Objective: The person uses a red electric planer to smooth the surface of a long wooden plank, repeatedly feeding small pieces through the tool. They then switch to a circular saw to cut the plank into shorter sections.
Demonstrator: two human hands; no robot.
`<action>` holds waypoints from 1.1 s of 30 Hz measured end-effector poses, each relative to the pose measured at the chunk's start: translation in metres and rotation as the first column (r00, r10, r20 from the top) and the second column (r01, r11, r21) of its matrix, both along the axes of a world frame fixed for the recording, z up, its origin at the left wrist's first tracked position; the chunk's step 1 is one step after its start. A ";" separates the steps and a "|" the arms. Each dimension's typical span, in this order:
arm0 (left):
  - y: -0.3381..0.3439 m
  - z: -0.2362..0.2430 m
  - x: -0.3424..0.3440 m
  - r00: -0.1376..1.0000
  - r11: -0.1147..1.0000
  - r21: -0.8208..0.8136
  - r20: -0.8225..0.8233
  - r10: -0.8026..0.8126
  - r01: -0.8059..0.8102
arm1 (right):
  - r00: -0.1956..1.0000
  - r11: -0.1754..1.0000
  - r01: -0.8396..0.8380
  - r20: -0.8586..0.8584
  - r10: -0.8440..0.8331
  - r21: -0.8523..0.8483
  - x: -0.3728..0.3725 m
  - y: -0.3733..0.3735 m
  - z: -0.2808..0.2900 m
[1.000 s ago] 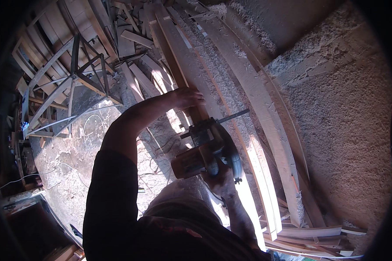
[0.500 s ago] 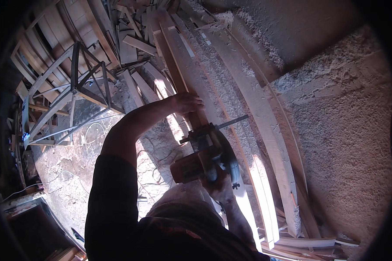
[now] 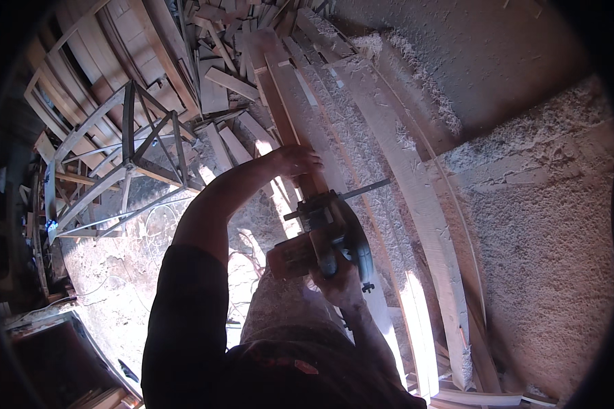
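Observation:
My right hand (image 3: 340,283) is wrapped around the rear handle of a dark circular saw (image 3: 331,238). The saw sits on a long, narrow wooden board (image 3: 282,102), and its motor sticks out to the left. A thin metal guide bar (image 3: 365,189) reaches out from the saw to the right. Just ahead of the saw, my left hand (image 3: 299,162) lies across the board, its fingers curled over the wood. The saw's body hides its blade and the wood beneath it.
Right of the board, long curved planks (image 3: 423,198) lie among wood shavings. A metal frame stand (image 3: 129,146) is at left, with timber (image 3: 109,48) leaning behind it. Scrap offcuts (image 3: 228,82) are heaped at the far end. Sawdust (image 3: 532,218) covers the right side.
The view has shifted a little, so the surroundings sit slightly lower and further right. Both hands keep their hold, and the saw shows little movement along the board.

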State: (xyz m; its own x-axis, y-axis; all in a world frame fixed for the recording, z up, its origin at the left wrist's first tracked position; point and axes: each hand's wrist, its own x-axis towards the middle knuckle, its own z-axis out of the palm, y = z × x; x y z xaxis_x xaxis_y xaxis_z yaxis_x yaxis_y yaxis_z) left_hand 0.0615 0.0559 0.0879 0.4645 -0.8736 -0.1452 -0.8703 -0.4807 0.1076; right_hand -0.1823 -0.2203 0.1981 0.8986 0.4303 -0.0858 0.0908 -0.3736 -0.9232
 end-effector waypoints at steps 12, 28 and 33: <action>0.062 -0.018 0.066 0.999 0.998 -0.057 0.029 -0.032 0.033 | 0.993 0.998 0.004 -0.120 -0.012 -0.066 0.061 0.048 0.007; 0.140 -0.018 0.153 0.998 0.999 -0.039 0.069 -0.007 0.010 | 1.000 1.000 -0.019 0.001 0.019 -0.014 0.154 0.126 -0.009; 0.156 -0.001 0.184 0.999 1.000 0.020 0.032 0.015 -0.015 | 0.999 0.999 0.002 -0.036 -0.004 -0.044 0.187 0.152 -0.001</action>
